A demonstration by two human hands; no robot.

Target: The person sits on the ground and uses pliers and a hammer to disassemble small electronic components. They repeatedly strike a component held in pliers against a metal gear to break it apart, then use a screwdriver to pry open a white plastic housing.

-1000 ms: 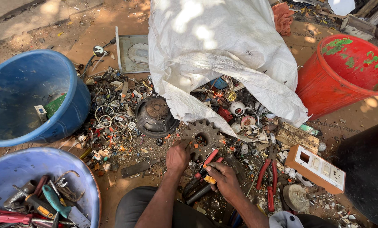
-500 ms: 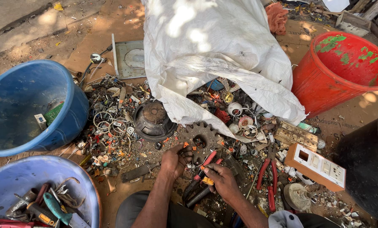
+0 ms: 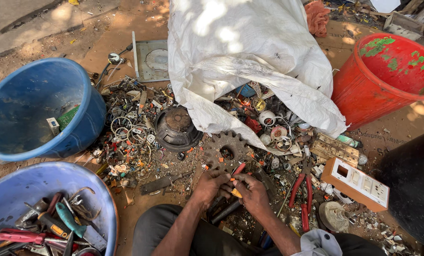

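Low centre of frame, my left hand (image 3: 211,186) and right hand (image 3: 252,192) both grip a small red-and-orange piece (image 3: 237,176); I'd steady it firmly above the rusty gear (image 3: 226,150).

Outdoor bare dirt ground (image 3: 126,19) is lying in dappled sunlight and shade. A big white sack (image 3: 250,57) is slumping at the centre, two blue tubs (image 3: 36,109) are sitting left, and a red bucket (image 3: 387,76) is standing right.
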